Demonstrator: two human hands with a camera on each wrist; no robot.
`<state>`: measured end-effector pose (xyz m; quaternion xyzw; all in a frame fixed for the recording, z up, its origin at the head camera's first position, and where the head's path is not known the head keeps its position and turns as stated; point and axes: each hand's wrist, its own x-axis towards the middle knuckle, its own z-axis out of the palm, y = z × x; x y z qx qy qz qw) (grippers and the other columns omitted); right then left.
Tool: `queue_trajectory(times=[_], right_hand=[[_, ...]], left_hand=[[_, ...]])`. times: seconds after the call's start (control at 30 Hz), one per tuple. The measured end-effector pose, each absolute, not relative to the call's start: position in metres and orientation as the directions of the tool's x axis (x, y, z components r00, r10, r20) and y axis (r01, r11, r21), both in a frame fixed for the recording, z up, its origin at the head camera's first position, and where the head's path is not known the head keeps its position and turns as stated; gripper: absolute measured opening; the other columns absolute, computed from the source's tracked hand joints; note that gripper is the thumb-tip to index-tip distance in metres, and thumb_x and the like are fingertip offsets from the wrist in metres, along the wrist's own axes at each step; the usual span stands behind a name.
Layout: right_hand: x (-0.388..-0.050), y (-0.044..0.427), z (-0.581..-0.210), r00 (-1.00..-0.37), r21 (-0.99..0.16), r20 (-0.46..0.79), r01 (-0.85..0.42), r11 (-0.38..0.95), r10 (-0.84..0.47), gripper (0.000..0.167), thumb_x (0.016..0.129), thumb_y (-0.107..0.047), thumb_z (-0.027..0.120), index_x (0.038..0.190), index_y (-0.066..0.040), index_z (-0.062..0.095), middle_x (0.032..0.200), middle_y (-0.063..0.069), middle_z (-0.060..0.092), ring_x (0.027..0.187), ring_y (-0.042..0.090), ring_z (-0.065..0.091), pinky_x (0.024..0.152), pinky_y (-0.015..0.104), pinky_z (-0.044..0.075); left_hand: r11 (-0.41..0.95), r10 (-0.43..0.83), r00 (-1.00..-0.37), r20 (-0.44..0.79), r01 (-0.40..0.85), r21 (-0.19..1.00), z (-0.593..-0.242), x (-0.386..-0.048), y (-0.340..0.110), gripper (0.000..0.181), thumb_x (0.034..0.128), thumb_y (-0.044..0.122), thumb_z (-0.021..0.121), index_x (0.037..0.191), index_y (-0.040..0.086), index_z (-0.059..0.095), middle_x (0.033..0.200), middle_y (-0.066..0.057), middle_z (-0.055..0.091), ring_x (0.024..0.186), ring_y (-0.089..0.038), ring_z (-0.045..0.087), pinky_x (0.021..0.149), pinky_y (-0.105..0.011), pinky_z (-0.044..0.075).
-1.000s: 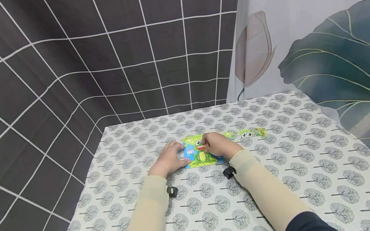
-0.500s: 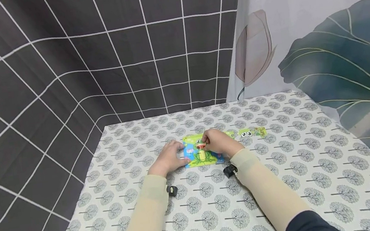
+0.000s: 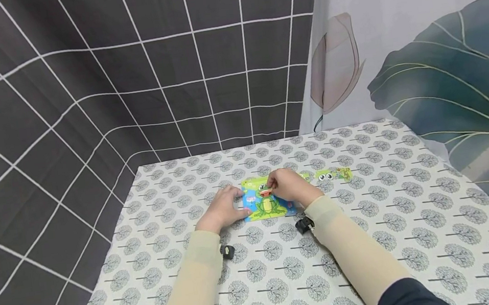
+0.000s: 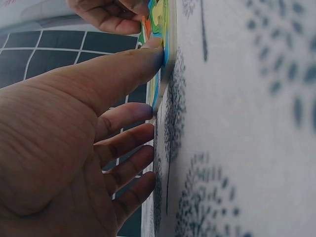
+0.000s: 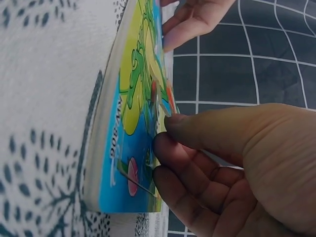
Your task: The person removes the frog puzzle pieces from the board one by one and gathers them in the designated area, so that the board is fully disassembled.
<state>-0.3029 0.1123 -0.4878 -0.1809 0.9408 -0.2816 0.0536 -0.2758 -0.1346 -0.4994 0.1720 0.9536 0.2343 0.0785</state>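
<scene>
Frog picture board [image 3: 269, 211], flat on tree-print cloth [image 3: 251, 270], between two hands: left hand [image 3: 223, 208] at its left edge, fingers spread and nearly straight, thumb touching the board, nothing gripped. Right hand [image 3: 292, 187], above the board's right part, fingers curled, thumb and forefinger pinching a red-mouthed piece [image 3: 265, 192] over the frog. Eye piece [image 3: 325, 177], loose, lies on the cloth beyond the right hand.
</scene>
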Motion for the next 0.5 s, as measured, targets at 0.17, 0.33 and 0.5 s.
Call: queue_trajectory(times=[0.17,0.33,0.5], right_hand=[[-0.3033,0.1126,-0.4880,-0.929,-0.533,0.004,-0.315,0.786,-0.370,0.011,0.090,-0.001,0.074,0.098,-0.008,0.074,0.084,-0.001,0.067,0.056,0.012,0.062,0.081,0.035,0.057],[-0.3008,0.1125,-0.4867,-0.933,-0.551,-0.014,-0.293,0.781,-0.360,0.012,0.090,0.001,0.070,0.098,-0.008,0.074,0.088,0.004,0.070,0.045,0.015,0.062,0.066,0.029,0.058],[-0.2982,0.1102,-0.4876,-0.936,-0.545,0.005,-0.297,0.784,-0.351,0.011,0.088,0.001,0.070,0.094,-0.008,0.073,0.093,0.007,0.071,0.043,0.014,0.060,0.055,0.026,0.055]], left_hand=[[0.834,0.361,-0.930,-0.070,0.289,0.470,-0.4987,-0.2759,-0.1343,0.069,0.0853,0.044,0.086,0.142,0.013,0.061,0.147,-0.003,0.055,0.142,-0.028,0.046,0.122,-0.048,0.034],[0.833,0.361,-0.930,-0.069,0.288,0.472,-0.4979,-0.2755,-0.1337,0.069,0.0855,0.044,0.085,0.142,0.012,0.061,0.148,-0.004,0.055,0.142,-0.029,0.045,0.122,-0.049,0.034],[0.831,0.361,-0.930,-0.070,0.287,0.477,-0.4982,-0.2753,-0.1340,0.070,0.0852,0.044,0.086,0.142,0.012,0.060,0.148,-0.003,0.055,0.142,-0.028,0.046,0.122,-0.049,0.035]])
